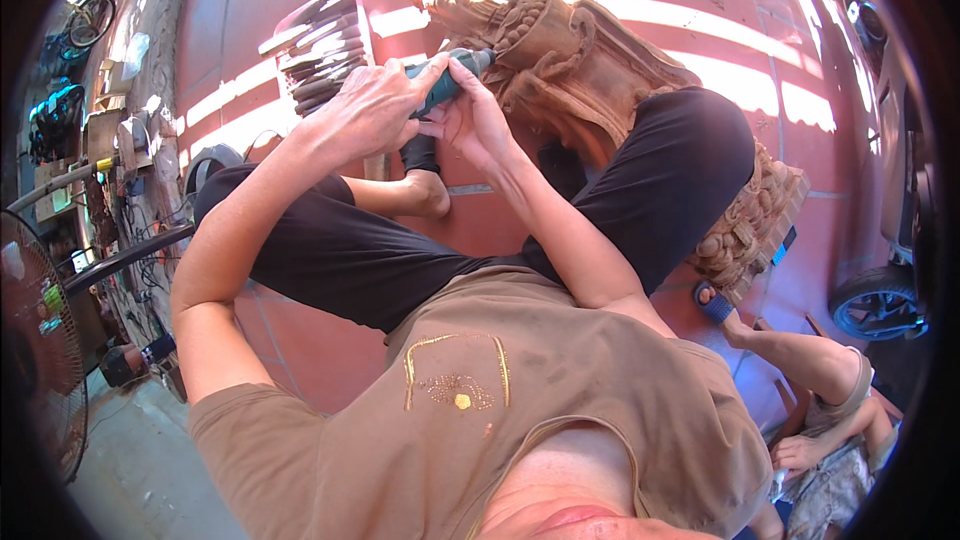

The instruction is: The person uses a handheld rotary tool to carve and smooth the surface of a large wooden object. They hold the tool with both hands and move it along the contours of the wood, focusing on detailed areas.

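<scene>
My left hand (375, 110) is wrapped over the teal body of a hand-held rotary tool (440, 93). From the other side my right hand (474, 122) grips the same tool, its fingers closed near the front end. The tool's nose points up and right, close to the left part of a large brown carved wooden piece (600, 50). Deep scrolls and rounded beads cover that carving, which lies on the floor beyond my knees. The tool's tip is too small to make out, so I cannot tell whether it touches the wood.
A pale tray (362, 15) of several long dark tools stands left of the carving. Another carved piece (748, 225) lies beyond my right thigh. A person (830, 390) sits at the lower right. A fan (40, 340) and cluttered planks line the left; a wheel (878, 302) stands right.
</scene>
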`<move>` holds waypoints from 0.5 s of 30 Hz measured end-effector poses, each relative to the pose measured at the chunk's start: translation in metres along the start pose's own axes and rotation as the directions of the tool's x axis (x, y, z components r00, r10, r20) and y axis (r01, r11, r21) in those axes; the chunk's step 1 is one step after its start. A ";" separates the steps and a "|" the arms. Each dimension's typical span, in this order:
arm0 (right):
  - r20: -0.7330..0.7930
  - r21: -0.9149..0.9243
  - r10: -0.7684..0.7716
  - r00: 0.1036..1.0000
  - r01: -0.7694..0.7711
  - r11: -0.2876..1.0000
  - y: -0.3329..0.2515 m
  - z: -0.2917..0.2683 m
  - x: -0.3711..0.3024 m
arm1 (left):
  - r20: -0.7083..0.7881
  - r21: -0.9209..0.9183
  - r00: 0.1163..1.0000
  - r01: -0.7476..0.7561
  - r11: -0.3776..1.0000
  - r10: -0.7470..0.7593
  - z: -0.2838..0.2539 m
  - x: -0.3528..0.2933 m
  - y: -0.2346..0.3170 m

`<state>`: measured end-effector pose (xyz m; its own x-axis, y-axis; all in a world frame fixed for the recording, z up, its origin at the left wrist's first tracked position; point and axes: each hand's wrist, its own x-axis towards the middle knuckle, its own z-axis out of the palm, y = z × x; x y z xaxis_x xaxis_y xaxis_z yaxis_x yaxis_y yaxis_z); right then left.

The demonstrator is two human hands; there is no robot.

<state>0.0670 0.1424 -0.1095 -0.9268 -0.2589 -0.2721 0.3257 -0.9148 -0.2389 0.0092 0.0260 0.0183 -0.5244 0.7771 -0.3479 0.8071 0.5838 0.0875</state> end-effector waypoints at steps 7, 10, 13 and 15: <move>0.018 -0.002 -0.007 1.000 0.007 1.000 0.001 -0.004 0.003 | -0.069 -0.038 0.997 -0.024 0.999 0.021 0.011 0.001 -0.008; -0.004 -0.011 0.005 1.000 -0.005 1.000 0.002 -0.005 0.003 | 0.053 -0.024 0.998 0.022 0.999 -0.020 -0.001 0.002 0.000; 0.010 0.013 0.042 0.999 -0.042 0.999 0.007 -0.002 0.001 | 0.018 -0.005 1.000 -0.001 1.000 0.001 0.005 -0.002 -0.004; -0.002 -0.006 0.029 1.000 -0.029 1.000 0.006 0.000 0.001 | -0.034 -0.006 0.999 -0.025 1.000 0.025 0.009 -0.004 -0.005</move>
<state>0.0685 0.1368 -0.1112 -0.9165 -0.2852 -0.2807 0.3540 -0.9048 -0.2365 0.0094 0.0180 0.0104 -0.5132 0.7988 -0.3139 0.8182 0.5658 0.1020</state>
